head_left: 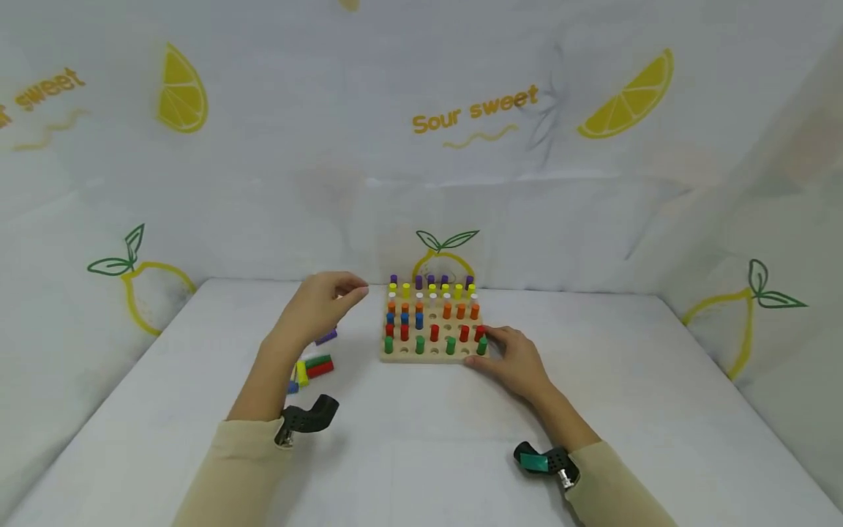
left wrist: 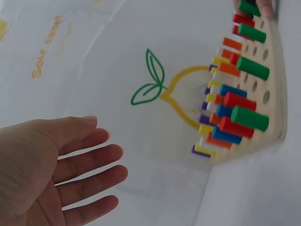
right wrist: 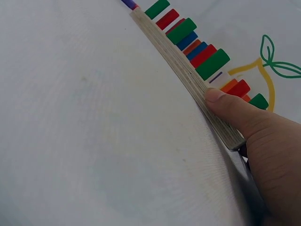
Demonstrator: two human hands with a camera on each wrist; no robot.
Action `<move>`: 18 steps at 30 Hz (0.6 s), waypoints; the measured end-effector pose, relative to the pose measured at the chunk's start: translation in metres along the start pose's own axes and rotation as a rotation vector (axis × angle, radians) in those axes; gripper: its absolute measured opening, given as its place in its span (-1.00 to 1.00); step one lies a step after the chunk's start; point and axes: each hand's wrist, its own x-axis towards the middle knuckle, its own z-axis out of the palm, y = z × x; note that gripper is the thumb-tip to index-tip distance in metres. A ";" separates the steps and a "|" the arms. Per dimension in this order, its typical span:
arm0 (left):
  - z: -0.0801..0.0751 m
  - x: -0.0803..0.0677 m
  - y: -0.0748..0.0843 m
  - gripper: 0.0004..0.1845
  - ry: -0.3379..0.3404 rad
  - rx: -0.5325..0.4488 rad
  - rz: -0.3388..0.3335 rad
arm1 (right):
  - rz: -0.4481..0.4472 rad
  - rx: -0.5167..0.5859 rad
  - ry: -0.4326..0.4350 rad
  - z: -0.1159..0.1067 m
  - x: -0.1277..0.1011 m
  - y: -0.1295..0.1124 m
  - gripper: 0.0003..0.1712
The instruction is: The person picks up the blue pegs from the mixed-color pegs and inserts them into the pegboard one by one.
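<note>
A wooden pegboard (head_left: pixel 435 356) holds rows of coloured pegs, from green at the front to purple at the back, with several holes bare. My right hand (head_left: pixel 516 362) grips its front right corner, the thumb (right wrist: pixel 225 103) along the front edge and the fingers at the right side. Left of the board, my left hand (head_left: pixel 323 307) hovers above the table with nothing between its fingers. In the left wrist view those fingers (left wrist: pixel 94 165) are loosely extended and spread. A green peg (left wrist: pixel 249 117) stands at the board's near corner there.
Loose pegs lie on the white table left of the board: a red peg (head_left: pixel 320 369), a green peg (head_left: pixel 318 361), a yellow peg (head_left: pixel 302 373), a blue peg (head_left: pixel 293 387) and a purple peg (head_left: pixel 326 337). A lemon-printed cloth (head_left: pixel 329 183) hangs behind the table.
</note>
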 end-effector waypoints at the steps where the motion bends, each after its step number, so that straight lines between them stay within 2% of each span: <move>1: -0.004 -0.003 -0.004 -0.66 -0.002 0.020 -0.006 | 0.000 0.002 0.001 0.001 0.000 0.000 -0.10; 11: -0.041 -0.038 -0.052 -0.67 -0.035 0.229 -0.060 | -0.010 0.008 -0.011 0.002 0.003 0.001 -0.09; 18: -0.054 -0.053 -0.074 -0.67 -0.036 0.287 -0.078 | 0.006 0.011 -0.012 0.000 0.001 0.002 -0.06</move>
